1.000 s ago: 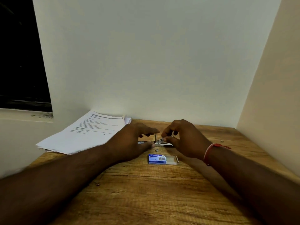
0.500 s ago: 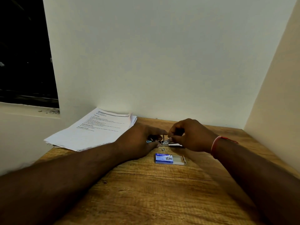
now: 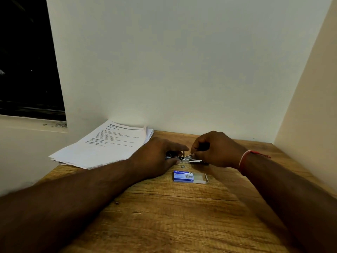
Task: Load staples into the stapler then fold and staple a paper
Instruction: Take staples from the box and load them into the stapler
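Item: wooden bench, set into a corner between a pale far wall and a cream right wall. A dark window sits to the far left.

Item: stapler, small, metal, lying opened out flat on the bench at the far middle, between the two hands. A short upright part stands at its centre. Much of it is hidden by the hands.

Item: left hand, palm down over the left end of the stapler, its grip pressing that end to the bench, thumb lying along the near side.

Item: right hand, raised on curled fingers over the right end of the stapler. Its grip is pinched together at the fingertips, just above the open metal channel (whether a strip of staples sits in the pinch is too small to tell). A red thread band circles the wrist.

Item: staple box, blue, lying on the bench just near of the stapler, its clear inner tray slid out to the right.

Item: one small loose metal bit, on the bench between stapler and box.

Item: stack of printed paper, flat at the far left of the bench, its corner close to the left hand and its left edge overhanging the bench.
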Demonstrator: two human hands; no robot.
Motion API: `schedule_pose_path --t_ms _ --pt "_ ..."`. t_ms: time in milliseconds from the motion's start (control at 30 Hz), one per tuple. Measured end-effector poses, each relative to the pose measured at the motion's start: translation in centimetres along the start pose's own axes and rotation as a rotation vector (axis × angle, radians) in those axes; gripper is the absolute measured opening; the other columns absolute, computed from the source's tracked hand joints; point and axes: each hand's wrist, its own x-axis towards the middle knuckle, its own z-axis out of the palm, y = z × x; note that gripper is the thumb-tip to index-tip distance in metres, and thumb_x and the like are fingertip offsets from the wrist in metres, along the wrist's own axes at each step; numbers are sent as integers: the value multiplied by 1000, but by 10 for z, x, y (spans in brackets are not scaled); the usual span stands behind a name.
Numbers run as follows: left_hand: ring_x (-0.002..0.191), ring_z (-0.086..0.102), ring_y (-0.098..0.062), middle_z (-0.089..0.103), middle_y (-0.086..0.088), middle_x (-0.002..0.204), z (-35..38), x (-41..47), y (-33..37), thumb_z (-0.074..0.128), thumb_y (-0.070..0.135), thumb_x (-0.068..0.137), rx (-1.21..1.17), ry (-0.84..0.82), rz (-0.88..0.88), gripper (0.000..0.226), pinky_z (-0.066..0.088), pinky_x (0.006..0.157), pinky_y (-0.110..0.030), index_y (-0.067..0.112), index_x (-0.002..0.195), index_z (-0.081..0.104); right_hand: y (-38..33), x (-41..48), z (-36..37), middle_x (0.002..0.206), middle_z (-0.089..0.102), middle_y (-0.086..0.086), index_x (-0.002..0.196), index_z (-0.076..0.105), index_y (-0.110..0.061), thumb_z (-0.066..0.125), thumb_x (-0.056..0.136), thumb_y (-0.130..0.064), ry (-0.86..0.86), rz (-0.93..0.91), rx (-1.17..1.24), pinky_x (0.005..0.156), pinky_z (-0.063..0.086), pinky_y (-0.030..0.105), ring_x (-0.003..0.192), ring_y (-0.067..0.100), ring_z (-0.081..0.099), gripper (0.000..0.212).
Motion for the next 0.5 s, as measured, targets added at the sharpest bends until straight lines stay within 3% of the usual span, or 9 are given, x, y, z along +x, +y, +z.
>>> schedule_pose_path --t_ms 300,400,500 --pt "117 76 0 81 13 136 0 -1 0 85 26 101 -1 4 6 52 58 100 -15 43 148 72 3 1 0 92 85 -7 91 87 -28 89 90 -19 -9 33 65 84 68 33 88 13 81 9" --pt "116 74 2 80 13 138 -1 -1 0 84 25 101 0 11 10 52 54 96 -10 43 149 72 6 -1 -2 94 85 -7 95 87 -30 88 91 -17 -17 32 74 81 67 29 89 11 80 14" --pt "115 73 1 80 12 139 0 0 0 84 25 101 0 17 18 52 55 97 -11 41 149 72 12 -7 -3 98 83 -13 101 86 -35 88 92 -18 -10 -17 71 74 56 16 94 5 77 19"
